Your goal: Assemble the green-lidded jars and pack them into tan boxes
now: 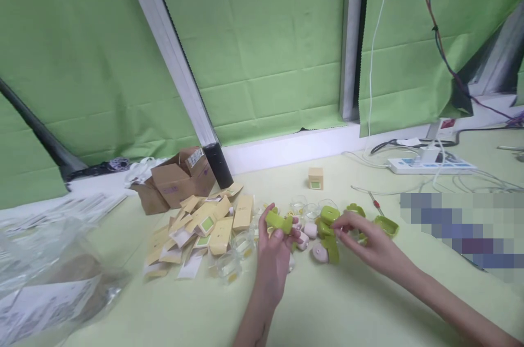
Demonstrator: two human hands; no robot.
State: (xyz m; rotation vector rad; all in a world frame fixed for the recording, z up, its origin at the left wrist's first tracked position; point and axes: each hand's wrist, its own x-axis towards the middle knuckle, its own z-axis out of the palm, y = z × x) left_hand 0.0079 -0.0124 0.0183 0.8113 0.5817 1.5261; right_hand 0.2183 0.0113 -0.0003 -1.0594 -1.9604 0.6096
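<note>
In the head view, the left hand (274, 254) is holding the green piece (279, 221) at lower centre, grip clamped on it. It is looking light, stiff, perhaps slippery; its edges are seeming safest for pinching. The right hand (370, 239) is hovering beside green parts (329, 214), its grip I cannot tell.

"Where's that camera looking from?"

"Up on the person's head, tipped forward and down over the worktop (311, 309). It's the only view."

"How close in?"

"Near enough that the left hand (275, 238) and right hand (364, 235) reach in from the bottom edge, yet they fill only a small part of it."

"And how wide?"

"From the clear plastic bag (36, 303) at left to the power strip (432, 166) at right, with the green curtains (266, 47) facing it beyond."
</note>
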